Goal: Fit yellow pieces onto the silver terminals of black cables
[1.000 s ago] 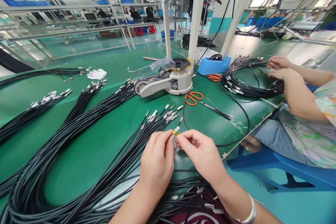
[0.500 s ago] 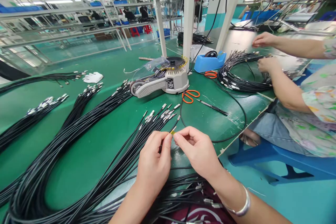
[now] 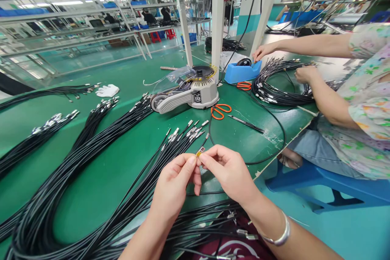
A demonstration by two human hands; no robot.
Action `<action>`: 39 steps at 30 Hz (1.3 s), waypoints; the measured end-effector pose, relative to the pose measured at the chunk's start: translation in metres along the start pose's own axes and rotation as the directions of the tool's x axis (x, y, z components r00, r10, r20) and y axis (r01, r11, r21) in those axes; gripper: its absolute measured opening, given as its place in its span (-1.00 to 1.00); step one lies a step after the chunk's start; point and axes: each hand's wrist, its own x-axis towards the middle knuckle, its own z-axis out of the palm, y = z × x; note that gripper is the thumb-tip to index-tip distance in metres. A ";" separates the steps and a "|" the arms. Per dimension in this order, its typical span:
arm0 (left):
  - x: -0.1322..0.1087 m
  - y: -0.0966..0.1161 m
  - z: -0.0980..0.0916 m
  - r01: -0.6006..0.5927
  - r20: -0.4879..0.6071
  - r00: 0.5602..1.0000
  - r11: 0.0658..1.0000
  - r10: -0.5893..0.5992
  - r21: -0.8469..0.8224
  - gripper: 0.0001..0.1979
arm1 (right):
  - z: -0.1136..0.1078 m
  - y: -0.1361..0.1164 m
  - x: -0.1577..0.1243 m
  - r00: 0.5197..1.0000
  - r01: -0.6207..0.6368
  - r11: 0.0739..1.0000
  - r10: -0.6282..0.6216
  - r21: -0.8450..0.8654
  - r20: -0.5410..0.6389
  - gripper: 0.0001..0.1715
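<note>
At the front centre, a small metal cable connector (image 3: 200,151) with yellow tape on it sits between my fingertips. My left hand (image 3: 174,180) pinches its near left side between thumb and forefinger, the other fingers curled loosely below. From the right, my right hand (image 3: 228,174) pinches the same piece with thumb and forefinger, hiding part of it. Just beyond, many metal-tipped ends of a black cable bundle (image 3: 152,174) lie on the green table. More black cables (image 3: 210,219) with metal connectors lie under my wrists and across my lap.
A grey automatic tape dispenser (image 3: 204,94) stands ahead, with orange scissors (image 3: 221,111) and a craft knife (image 3: 246,124) nearby. A blue tape dispenser (image 3: 240,74) stands behind. A white glove (image 3: 107,90) lies left. On the right, a co-worker's hand (image 3: 304,74) touches a cable coil (image 3: 262,89).
My left hand has shifted slightly left and its fingers have opened out; more of the taped connector shows. The co-worker's farther hand has reached left to the blue dispenser.
</note>
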 end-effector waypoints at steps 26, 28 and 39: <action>-0.002 0.011 0.002 -0.059 0.051 0.998 0.861 0.038 0.504 -0.80 | -0.060 0.017 0.025 0.900 0.117 0.992 -0.129 0.053 0.416 -0.73; -0.004 0.009 0.005 -0.154 0.081 0.988 0.775 0.132 0.613 -0.81 | -0.063 0.013 0.023 0.924 0.133 0.988 -0.093 -0.081 0.371 -0.85; -0.002 0.000 0.013 -0.221 0.175 0.975 0.698 0.139 0.681 -0.75 | -0.063 0.003 0.019 0.916 0.250 0.922 -0.126 -0.296 0.381 -0.90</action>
